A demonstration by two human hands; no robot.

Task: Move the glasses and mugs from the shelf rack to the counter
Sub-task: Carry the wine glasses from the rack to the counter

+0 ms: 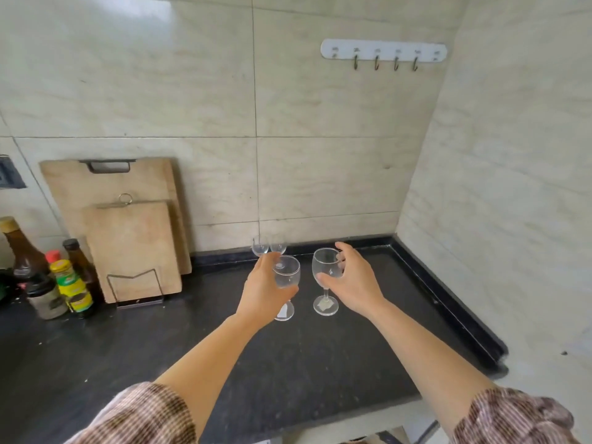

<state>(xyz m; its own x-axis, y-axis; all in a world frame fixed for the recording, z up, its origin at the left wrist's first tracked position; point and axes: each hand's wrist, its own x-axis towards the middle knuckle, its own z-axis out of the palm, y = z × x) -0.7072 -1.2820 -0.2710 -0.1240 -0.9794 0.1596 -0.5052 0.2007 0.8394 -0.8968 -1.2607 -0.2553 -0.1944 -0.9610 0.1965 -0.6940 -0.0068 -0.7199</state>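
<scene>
Two clear stemmed wine glasses stand upright on the dark counter [320,363]. My left hand [264,288] wraps the bowl of the left wine glass [288,274], thumb across its front. The foot of that glass rests on the counter. My right hand [354,280] curls round the bowl of the right wine glass [325,267], thumb in front and fingers behind, and its foot is also down. Two small glasses [260,249] [278,246] stand close together just behind, by the back wall. No mugs and no shelf rack are in view.
Two wooden cutting boards [134,245] lean on the wall at the left in a wire stand. Several sauce bottles and jars [69,283] crowd the left edge. A raised counter lip [448,302] runs along the right wall. A hook rail [383,52] hangs on the tiles above.
</scene>
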